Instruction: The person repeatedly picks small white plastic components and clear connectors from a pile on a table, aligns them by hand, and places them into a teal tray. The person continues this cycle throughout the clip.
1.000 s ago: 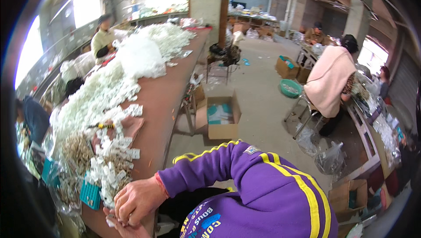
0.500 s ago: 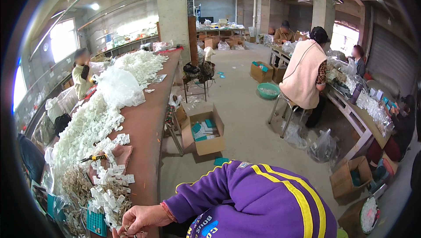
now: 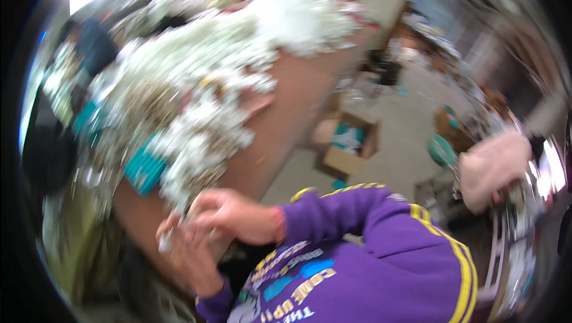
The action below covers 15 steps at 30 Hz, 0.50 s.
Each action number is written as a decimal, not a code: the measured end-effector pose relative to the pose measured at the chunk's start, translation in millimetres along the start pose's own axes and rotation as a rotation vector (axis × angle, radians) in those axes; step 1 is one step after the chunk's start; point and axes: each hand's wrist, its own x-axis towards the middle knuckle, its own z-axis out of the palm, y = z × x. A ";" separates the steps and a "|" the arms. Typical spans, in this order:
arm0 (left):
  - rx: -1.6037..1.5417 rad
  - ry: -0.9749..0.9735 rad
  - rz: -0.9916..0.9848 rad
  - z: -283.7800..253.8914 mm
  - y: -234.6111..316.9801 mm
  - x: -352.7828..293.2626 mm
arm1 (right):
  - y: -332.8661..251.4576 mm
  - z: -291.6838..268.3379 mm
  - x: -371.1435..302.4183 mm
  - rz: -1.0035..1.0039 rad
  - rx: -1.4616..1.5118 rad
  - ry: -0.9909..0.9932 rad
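Observation:
My right hand (image 3: 232, 213), in a purple sleeve, reaches in from the right with thumb and fingers pinched together. Below it my left hand (image 3: 193, 263) is raised, its fingers bent and meeting those of the right. A small whitish piece (image 3: 165, 243) shows at the fingertips; blur hides its kind and which hand grips it. Both hands are at the near edge of a brown-topped table (image 3: 277, 126). Just beyond them lies a heap of small white pieces (image 3: 205, 123) mixed with brownish strands. A teal grid-like tray (image 3: 145, 168) sits left of this heap.
A larger pile of whitish pieces (image 3: 196, 49) covers the far table, with a clear plastic bag (image 3: 298, 22) on it. An open cardboard box (image 3: 348, 147) with teal items stands on the floor. A person in a pale pink vest (image 3: 494, 168) is at the right.
The view has swung and tilted, so the table appears further right and is blurred. Both hands now show, higher in the picture; earlier the right was at the lower edge, the left mostly out of sight.

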 end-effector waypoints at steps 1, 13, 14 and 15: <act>0.341 0.069 0.068 -2.1 0.7 -2.2 | 1.9 0.2 3.9 -0.001 -0.020 0.054; -0.068 0.075 0.052 11.6 6.8 -9.4 | 3.4 0.8 10.7 0.007 -0.005 0.124; -0.064 0.059 0.054 11.8 6.8 -8.4 | 2.4 0.1 13.3 0.017 -0.014 0.129; -0.047 0.078 0.054 11.2 6.2 -6.3 | 1.5 -0.5 15.7 -0.052 -0.095 0.114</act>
